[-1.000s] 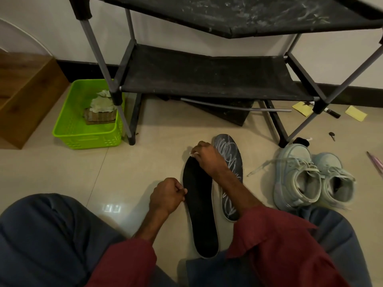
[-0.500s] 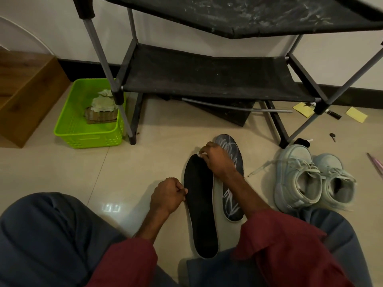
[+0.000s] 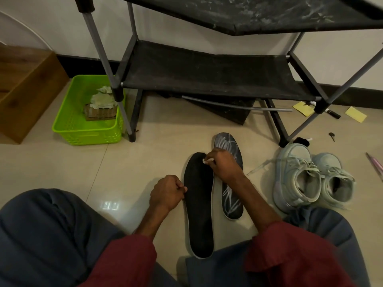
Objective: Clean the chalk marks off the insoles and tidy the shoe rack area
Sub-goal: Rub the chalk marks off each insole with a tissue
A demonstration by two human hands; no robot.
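Right hand [image 3: 222, 165] pinches white wipe [image 3: 205, 161] on black insole [image 3: 199, 216], left hand [image 3: 169, 192] pinches its edge.

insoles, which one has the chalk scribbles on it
The right insole, nearer the shoes and partly under the right hand, has white scribbles; the left insole, held by the left hand, is plain black.

One wide-angle camera sat on the person's head, facing forward and steeply down at the tiled floor [image 3: 124, 162]. It was near the work: the left hand [image 3: 166, 192] gripping the black insole [image 3: 199, 214] and the right hand [image 3: 222, 165] pinching a white wad [image 3: 205, 161] lay at centre, with the knees [image 3: 51, 235] filling 7 and 5 o'clock. The shoe rack [image 3: 207, 73] stood farther off at 12 o'clock, its top cut by the upper edge.
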